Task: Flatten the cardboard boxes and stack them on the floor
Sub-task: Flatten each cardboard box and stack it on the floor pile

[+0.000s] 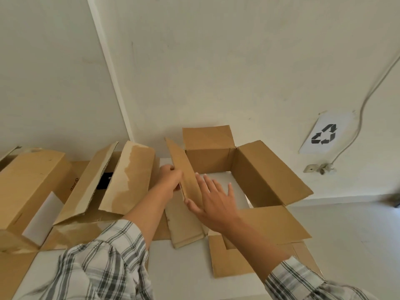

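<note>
left hand (pixel 171 179) curls its fingers round the nine o'clock flap (pixel 183 165) of the open box (pixel 262 176); right hand (pixel 214 201), fingers straight and spread, presses the flap's inner face.

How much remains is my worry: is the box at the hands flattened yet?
Not flattened. The box stands open, walls upright; left hand grips one raised flap.
</note>
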Demonstrator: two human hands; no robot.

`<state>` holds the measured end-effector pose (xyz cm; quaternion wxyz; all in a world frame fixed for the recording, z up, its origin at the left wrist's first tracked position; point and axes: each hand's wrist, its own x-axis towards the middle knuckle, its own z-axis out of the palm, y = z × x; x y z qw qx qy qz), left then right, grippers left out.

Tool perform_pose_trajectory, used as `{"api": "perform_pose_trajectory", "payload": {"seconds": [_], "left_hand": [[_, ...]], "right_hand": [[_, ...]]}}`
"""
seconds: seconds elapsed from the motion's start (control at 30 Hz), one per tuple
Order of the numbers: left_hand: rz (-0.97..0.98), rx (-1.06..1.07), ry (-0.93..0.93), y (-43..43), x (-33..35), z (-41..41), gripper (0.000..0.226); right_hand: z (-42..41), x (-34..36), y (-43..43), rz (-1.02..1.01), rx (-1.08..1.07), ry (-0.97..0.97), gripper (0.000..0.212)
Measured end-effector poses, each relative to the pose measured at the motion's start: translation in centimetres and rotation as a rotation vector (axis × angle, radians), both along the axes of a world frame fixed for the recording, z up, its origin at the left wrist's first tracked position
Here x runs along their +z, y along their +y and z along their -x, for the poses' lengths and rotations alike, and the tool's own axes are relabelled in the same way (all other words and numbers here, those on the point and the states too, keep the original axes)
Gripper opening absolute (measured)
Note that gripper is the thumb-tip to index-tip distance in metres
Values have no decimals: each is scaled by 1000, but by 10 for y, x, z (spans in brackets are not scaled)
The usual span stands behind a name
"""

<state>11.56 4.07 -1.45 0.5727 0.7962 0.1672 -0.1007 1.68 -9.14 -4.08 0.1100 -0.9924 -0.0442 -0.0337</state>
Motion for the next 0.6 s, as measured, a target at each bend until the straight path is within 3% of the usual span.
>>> {"api": "perform_pose_trajectory", "payload": {"seconds": [0.1, 0.2, 0.27, 0.43, 0.53, 0.6], "left_hand": [[108, -3, -50, -12, 27, 4, 11], [281, -58, -109, -26, 47, 14, 14], [402, -110, -68, -32, 48, 23, 26], [48, -108, 238, -26, -9, 53, 65], [35, -1, 478, -30, -58, 83, 94], [129, 16, 617, -46, -81, 102, 104]], "right_hand": [[-2, 20, -3, 5, 51, -79, 93], [-1, 30, -7, 9, 93, -198, 70], [2, 36, -15, -81, 17, -324, 71], [16, 45, -58, -262, -120, -529, 81], [28, 46, -84, -373, -179, -591, 73], [37, 48, -96, -419, -170, -637, 66]]}}
